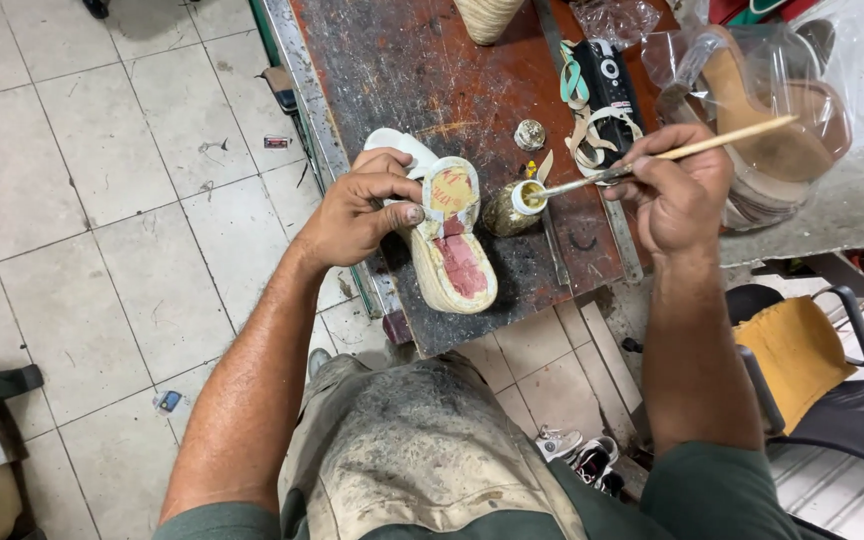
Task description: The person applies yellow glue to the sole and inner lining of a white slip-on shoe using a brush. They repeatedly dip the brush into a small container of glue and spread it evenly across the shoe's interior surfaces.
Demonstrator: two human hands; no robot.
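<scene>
On a scuffed red counter at frame centre, the left hand has its fingers closed around a shoe; the right hand pinches a brush, tip dipped in a glue jar

The left hand covers the upper part of the shoe, so what lies under its fingers cannot be told. The brush tip is sunk in the small glue pot, ahead of the right hand's fingers, and its bristles are hidden. Beyond those fingers, the bagged shoes blur behind clear plastic and the woven object is cut off by the top edge.
</scene>
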